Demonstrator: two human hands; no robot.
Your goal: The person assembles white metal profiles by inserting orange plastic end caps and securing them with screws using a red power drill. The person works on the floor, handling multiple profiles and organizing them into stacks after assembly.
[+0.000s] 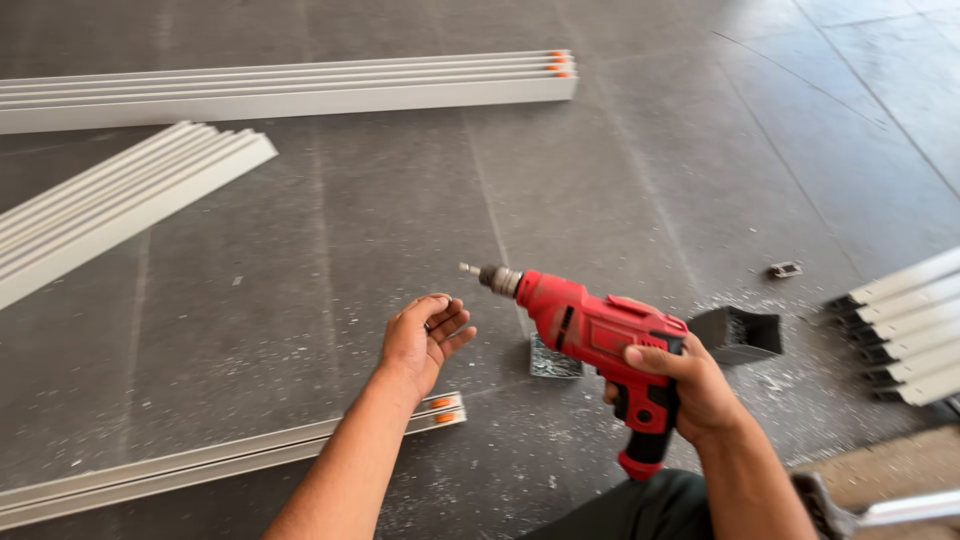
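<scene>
R hand (690,395) gripping red drill (600,340) by pistol handle, bit aimed left, held above floor (700,130). L hand (425,335) half-curled, palm up, small ring-like item inside; unclear what. White rail (230,460) w/ orange end caps just below L wrist. Metal shavings scattered nearby.

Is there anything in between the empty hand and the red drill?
Nothing visible. The left hand is held open, palm up, above the floor, and only bare, dusty floor shows between it and the tip of the red drill, which the right hand grips by the handle.
</scene>
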